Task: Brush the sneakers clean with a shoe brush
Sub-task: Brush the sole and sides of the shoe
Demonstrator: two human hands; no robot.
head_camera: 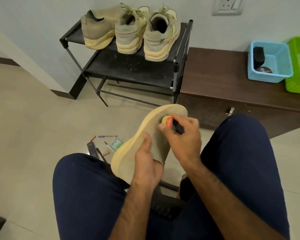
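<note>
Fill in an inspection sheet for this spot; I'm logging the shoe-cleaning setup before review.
Surface: tiled floor; work done over the lap.
Job's things: sneaker, shoe brush against its upper; three sneakers on black rack.
Clutter: remote, pens, batteries on the floor.
Grippers: left hand grips the sneaker; right hand grips the shoe brush.
Cables: nothing seen.
Surroundings: brown cabinet, blue basket, green basket, wall socket.

Home hallway corner: shoe rack (128, 66) with sneakers (130, 37) at top centre, wall socket (227, 5) upper right, low wooden cabinet (215, 75) bearing plastic baskets (267, 77) at right, remote (91, 149) and pens (107, 136) on tiled floor (33, 118)
</note>
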